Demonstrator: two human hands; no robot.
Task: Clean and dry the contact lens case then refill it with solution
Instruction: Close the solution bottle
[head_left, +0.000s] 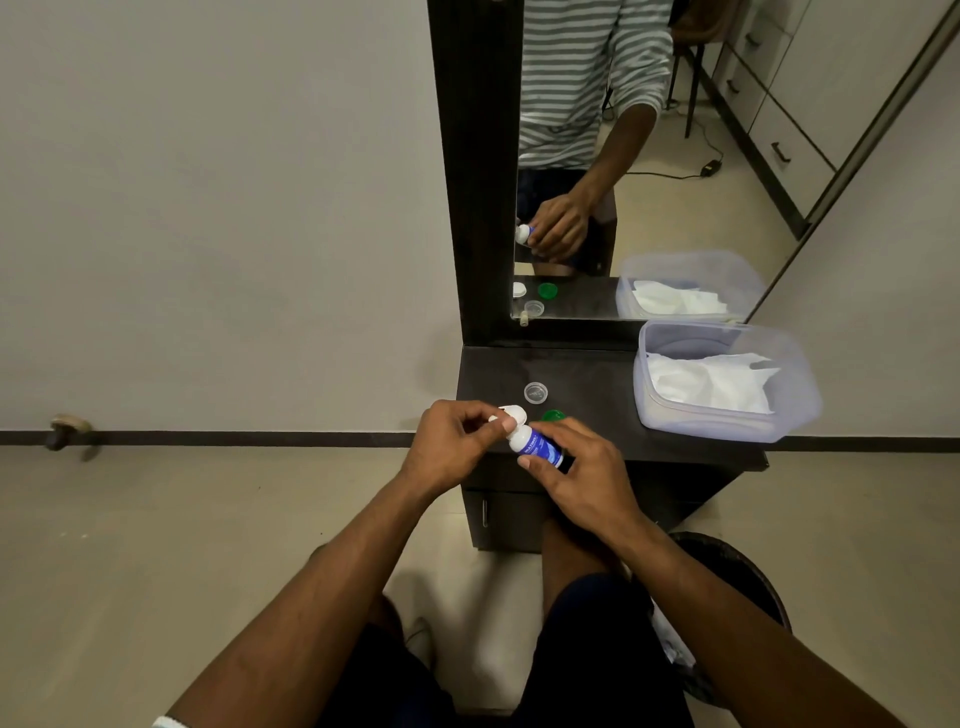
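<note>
Over the front edge of the dark surface (597, 410), a small solution bottle (537, 446) is held tilted, white w/ a blue label, its neck toward the left. The body is wrapped by the right hand (582, 478), grip closed round it. The white cap (511, 415) at the neck is pinched by the left hand (449, 447), fingers curled on it. Just behind the hands, a clear case well (536, 392) is seen on the surface, open-topped; a green lid (553, 415) lies beside it, partly hidden by the right hand. A clear plastic tub (727, 379) w/ white tissue (711, 384) is set at the surface's right end, near its edge. A dark-framed mirror (597, 156) is stood at the back. Beige floor (156, 545) is seen left, a plain wall behind; a dark round bin (737, 577) is placed at right, by the knee.
</note>
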